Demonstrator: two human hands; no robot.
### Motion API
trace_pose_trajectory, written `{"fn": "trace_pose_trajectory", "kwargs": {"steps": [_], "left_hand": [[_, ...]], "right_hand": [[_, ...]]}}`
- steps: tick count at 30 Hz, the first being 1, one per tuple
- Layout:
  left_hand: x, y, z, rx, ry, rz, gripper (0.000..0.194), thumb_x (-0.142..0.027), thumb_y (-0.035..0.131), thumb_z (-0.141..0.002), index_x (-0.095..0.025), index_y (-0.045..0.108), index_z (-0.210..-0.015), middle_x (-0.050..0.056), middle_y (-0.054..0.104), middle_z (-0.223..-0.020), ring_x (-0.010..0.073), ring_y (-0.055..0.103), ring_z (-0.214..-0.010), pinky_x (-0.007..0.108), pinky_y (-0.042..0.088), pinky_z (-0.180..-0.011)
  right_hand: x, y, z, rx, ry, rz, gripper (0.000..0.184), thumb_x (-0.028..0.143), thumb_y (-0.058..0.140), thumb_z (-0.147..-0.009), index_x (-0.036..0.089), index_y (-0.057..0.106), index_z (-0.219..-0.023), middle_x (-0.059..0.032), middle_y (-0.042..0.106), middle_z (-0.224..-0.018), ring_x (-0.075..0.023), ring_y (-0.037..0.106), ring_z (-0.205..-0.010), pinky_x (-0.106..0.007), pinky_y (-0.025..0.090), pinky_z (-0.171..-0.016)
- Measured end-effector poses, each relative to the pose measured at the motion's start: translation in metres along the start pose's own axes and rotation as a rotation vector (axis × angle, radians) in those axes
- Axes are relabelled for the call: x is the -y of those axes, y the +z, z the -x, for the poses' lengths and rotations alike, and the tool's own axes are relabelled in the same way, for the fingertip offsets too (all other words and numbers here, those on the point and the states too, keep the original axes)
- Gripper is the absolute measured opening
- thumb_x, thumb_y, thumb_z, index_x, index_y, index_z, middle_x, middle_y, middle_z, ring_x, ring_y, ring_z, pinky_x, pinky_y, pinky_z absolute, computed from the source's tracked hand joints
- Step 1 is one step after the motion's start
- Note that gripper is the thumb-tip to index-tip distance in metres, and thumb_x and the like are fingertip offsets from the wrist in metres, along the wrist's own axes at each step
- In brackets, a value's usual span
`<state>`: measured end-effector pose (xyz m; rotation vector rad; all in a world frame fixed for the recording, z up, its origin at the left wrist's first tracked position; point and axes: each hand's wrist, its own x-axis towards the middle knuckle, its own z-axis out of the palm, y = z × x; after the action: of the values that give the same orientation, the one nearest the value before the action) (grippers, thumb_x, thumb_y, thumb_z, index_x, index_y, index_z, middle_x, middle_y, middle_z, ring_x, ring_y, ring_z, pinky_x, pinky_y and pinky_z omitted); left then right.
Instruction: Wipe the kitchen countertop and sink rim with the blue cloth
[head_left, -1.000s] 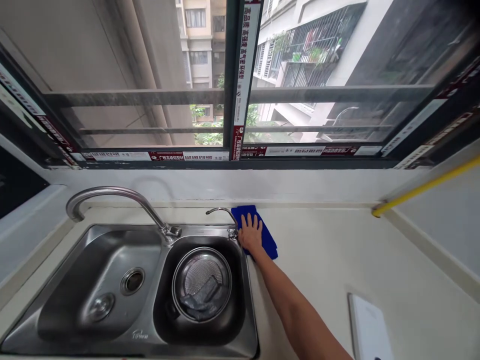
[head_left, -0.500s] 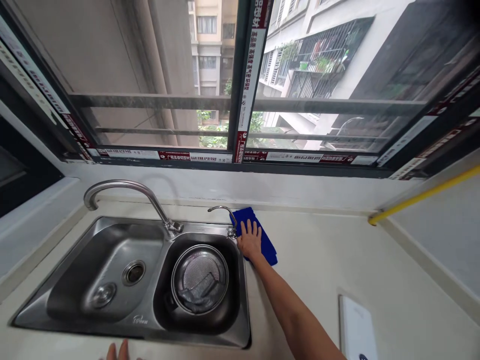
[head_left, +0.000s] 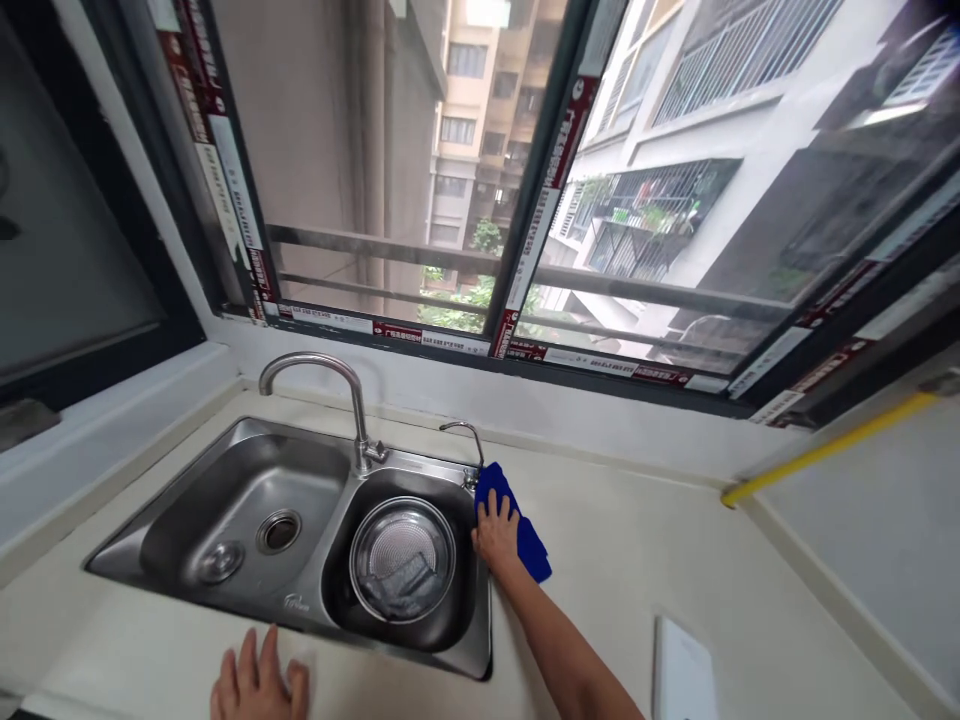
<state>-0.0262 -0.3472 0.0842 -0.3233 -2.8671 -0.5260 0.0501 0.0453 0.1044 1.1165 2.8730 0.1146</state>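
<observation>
The right hand [head_left: 496, 533], fingers spread and palm down, pressed flat on a blue cloth [head_left: 517, 527]. The cloth, soft and matte, lay crumpled in a rough oblong on the countertop [head_left: 637, 560], touching the right rim of the sink [head_left: 300, 610] near its back corner, just beside the small curved tap [head_left: 466, 440]. The countertop was smooth, cream-coloured and faintly glossy. The sink was brushed stainless steel with two basins: the left basin, rectangular with rounded corners, showed a round drain [head_left: 278, 531]; the right basin held a round metal strainer bowl [head_left: 403, 560] with a dark, wet-looking rag [head_left: 405, 577] lying inside it. A tall gooseneck faucet [head_left: 330, 385] rose from the back rim. The left hand [head_left: 259, 685] rested open, fingers slightly apart, on the countertop's front edge. A white flat rectangular slab [head_left: 681, 670] lay near the front right edge.
</observation>
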Motion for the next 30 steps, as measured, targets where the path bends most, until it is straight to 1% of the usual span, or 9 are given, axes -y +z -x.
{"fn": "trace_pose_trajectory", "kwargs": {"steps": [3,6,10,13,17,19,22,25,30], "left_hand": [[-0.001,-0.001,0.003,-0.041,0.023,0.022,0.075,-0.048,0.017,-0.091,-0.003,0.057,-0.136,0.022,0.048,-0.148,0.0418,0.028,-0.147,0.058,0.026,-0.121],[-0.002,-0.001,0.005,-0.101,0.055,0.063,0.076,-0.047,0.015,-0.093,-0.001,0.058,-0.134,0.025,0.048,-0.147,0.0437,0.030,-0.145,0.060,0.026,-0.120],[0.000,0.001,0.006,-0.158,0.102,0.122,0.077,-0.047,0.014,-0.094,0.002,0.059,-0.133,0.027,0.049,-0.145,0.0472,0.031,-0.144,0.064,0.029,-0.117],[0.002,0.004,0.007,-0.187,0.121,0.138,0.075,-0.047,0.016,-0.095,0.002,0.059,-0.132,0.028,0.048,-0.146,0.0478,0.029,-0.146,0.064,0.029,-0.118],[0.002,0.004,0.009,-0.212,0.149,0.134,0.069,-0.042,0.019,-0.096,0.002,0.057,-0.134,0.029,0.046,-0.147,0.0458,0.023,-0.150,0.064,0.026,-0.120],[0.001,0.004,0.010,-0.212,0.151,0.124,0.067,-0.041,0.020,-0.097,0.002,0.056,-0.135,0.029,0.045,-0.148,0.0444,0.019,-0.151,0.064,0.025,-0.121],[-0.001,0.003,0.010,-0.194,0.146,0.097,0.065,-0.040,0.022,-0.097,0.001,0.055,-0.136,0.028,0.044,-0.149,0.0432,0.016,-0.153,0.063,0.023,-0.122],[-0.003,0.000,0.009,-0.176,0.141,0.077,0.065,-0.040,0.022,-0.097,0.001,0.055,-0.135,0.028,0.044,-0.149,0.0434,0.019,-0.152,0.063,0.024,-0.121],[-0.004,-0.002,0.005,-0.111,0.084,0.052,0.072,-0.045,0.017,-0.095,0.000,0.057,-0.134,0.026,0.047,-0.147,0.0445,0.028,-0.148,0.062,0.029,-0.119]], "right_hand": [[0.000,-0.006,0.024,0.044,-0.051,0.013,0.061,0.032,0.050,-0.089,0.015,0.051,-0.147,-0.0197,0.026,-0.166,-0.0434,0.027,-0.149,-0.059,0.032,-0.109],[0.001,-0.007,0.054,0.061,-0.101,0.009,0.061,0.036,0.052,-0.089,0.017,0.052,-0.147,-0.0179,0.028,-0.165,-0.0435,0.026,-0.150,-0.059,0.031,-0.110],[0.002,-0.001,0.098,0.029,-0.110,-0.022,0.062,0.039,0.054,-0.088,0.017,0.051,-0.147,-0.0171,0.032,-0.164,-0.0440,0.030,-0.147,-0.059,0.031,-0.112],[-0.002,0.007,0.126,0.003,-0.104,-0.030,0.060,0.039,0.052,-0.089,0.019,0.053,-0.146,-0.0156,0.037,-0.162,-0.0427,0.036,-0.145,-0.057,0.032,-0.113],[-0.012,0.015,0.148,-0.013,-0.109,-0.079,0.057,0.038,0.051,-0.089,0.024,0.056,-0.144,-0.0136,0.042,-0.160,-0.0393,0.043,-0.140,-0.054,0.033,-0.113],[-0.016,0.019,0.148,-0.030,-0.111,-0.098,0.057,0.039,0.050,-0.090,0.026,0.055,-0.145,-0.0118,0.042,-0.160,-0.0374,0.042,-0.142,-0.054,0.029,-0.117],[-0.018,0.028,0.134,-0.062,-0.105,-0.098,0.061,0.040,0.048,-0.092,0.029,0.047,-0.151,-0.0081,0.033,-0.165,-0.0367,0.032,-0.149,-0.057,0.018,-0.122],[-0.018,0.035,0.109,-0.082,-0.068,-0.088,0.065,0.041,0.047,-0.092,0.027,0.041,-0.155,-0.0064,0.023,-0.168,-0.0369,0.022,-0.153,-0.059,0.012,-0.123],[-0.022,0.037,0.062,-0.096,0.005,-0.093,0.067,0.040,0.046,-0.092,0.026,0.036,-0.157,-0.0082,0.019,-0.170,-0.0365,0.019,-0.154,-0.060,0.010,-0.123]]}}
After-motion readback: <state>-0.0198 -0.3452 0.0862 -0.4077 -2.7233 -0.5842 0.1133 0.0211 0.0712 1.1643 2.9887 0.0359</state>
